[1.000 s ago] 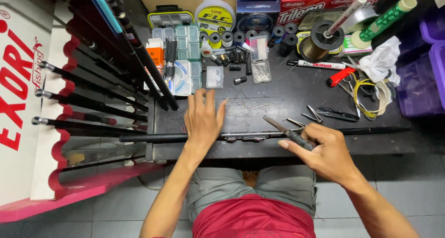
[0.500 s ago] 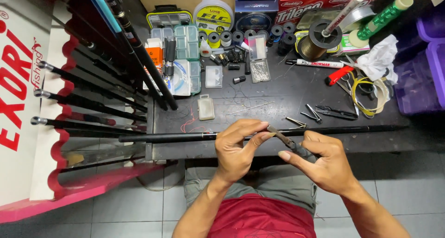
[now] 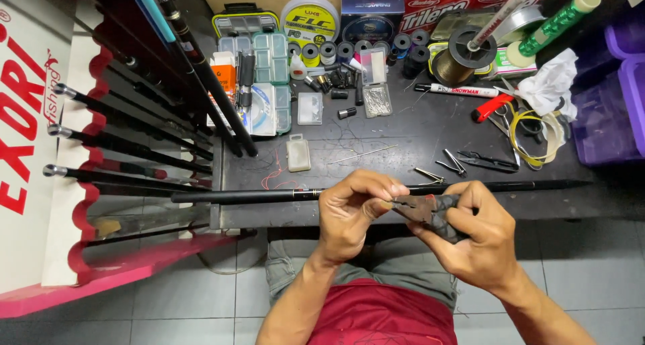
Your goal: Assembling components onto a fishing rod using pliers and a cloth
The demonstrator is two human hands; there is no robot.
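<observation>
Hands meet over the near edge of the desk (image 3: 430,143): the right hand (image 3: 480,234) is closed around dark pliers (image 3: 426,210), the left hand (image 3: 353,210) pinches at their tip, seemingly a tiny part. That part could slip and drop to the floor tiles. One black rod (image 3: 255,196) lies just behind; three more rest in the rack (image 3: 60,157).
</observation>
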